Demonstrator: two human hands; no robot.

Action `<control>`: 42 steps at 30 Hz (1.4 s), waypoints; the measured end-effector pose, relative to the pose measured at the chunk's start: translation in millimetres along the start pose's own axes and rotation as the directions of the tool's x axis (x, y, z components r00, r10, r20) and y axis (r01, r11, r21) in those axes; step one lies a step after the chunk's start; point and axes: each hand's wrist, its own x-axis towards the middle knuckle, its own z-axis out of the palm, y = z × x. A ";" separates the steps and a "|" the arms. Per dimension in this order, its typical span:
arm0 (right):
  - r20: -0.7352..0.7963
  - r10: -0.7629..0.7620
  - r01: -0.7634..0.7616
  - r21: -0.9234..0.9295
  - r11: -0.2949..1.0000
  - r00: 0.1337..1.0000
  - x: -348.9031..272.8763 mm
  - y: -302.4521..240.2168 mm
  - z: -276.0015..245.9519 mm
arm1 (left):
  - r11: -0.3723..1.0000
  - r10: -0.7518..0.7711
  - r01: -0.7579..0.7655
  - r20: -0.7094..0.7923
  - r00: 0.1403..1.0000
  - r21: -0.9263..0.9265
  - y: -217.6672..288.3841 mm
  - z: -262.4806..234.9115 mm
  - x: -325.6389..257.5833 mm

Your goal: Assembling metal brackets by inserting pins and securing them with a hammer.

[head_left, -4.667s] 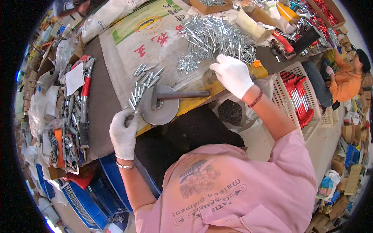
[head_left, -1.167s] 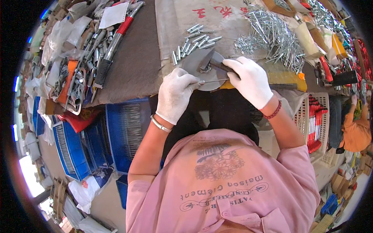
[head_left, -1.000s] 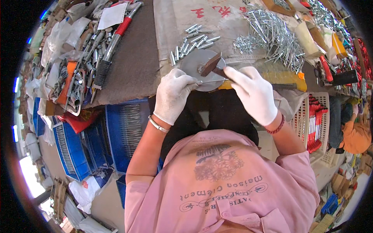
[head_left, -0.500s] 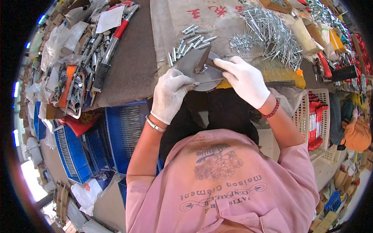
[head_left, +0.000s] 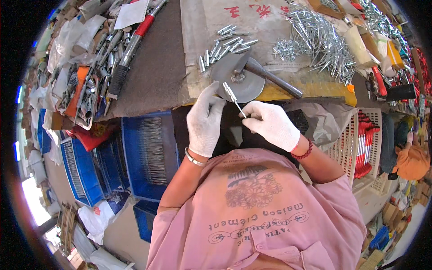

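Note:
Both my hands wear white gloves. My left hand [head_left: 206, 119] pinches a small silver metal sleeve [head_left: 229, 91] at the edge of a round grey metal disc [head_left: 237, 84]. My right hand [head_left: 271, 123] holds a thin metal pin [head_left: 238, 107] whose tip meets the sleeve. A hammer [head_left: 270, 78] lies across the disc with its head on the disc's middle. Several finished silver sleeves [head_left: 223, 47] lie in a row on the sack just beyond the disc. A heap of long silver pins [head_left: 317, 38] lies to the right.
Blue crates [head_left: 146, 155] holding thin rods stand under the bench on my left. A white basket [head_left: 364, 144] with red-handled tools stands on my right. Tools and bags [head_left: 87, 76] crowd the left of the dark bench mat [head_left: 155, 67]. Another person in orange [head_left: 411, 159] sits far right.
My right hand has let go of the hammer, which now lies on the disc, and has taken a thin pin. My left hand stays at the disc's edge with the sleeve.

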 end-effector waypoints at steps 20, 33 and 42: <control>-0.135 -0.074 0.093 0.141 0.986 0.988 8.9 -29.3 6.3 | 0.661 -0.636 0.505 -0.058 0.769 -0.554 -34.2 -106.4 -52.8; -0.260 -0.014 0.078 0.237 0.969 0.965 32.8 4.3 -8.6 | 0.364 -0.698 0.903 -0.708 0.103 -0.228 -349.4 -208.4 -306.6; -0.286 -0.055 0.138 0.281 0.950 0.957 30.4 6.0 -17.5 | 0.331 -0.469 0.928 -0.823 0.320 0.172 -381.5 -239.4 -297.0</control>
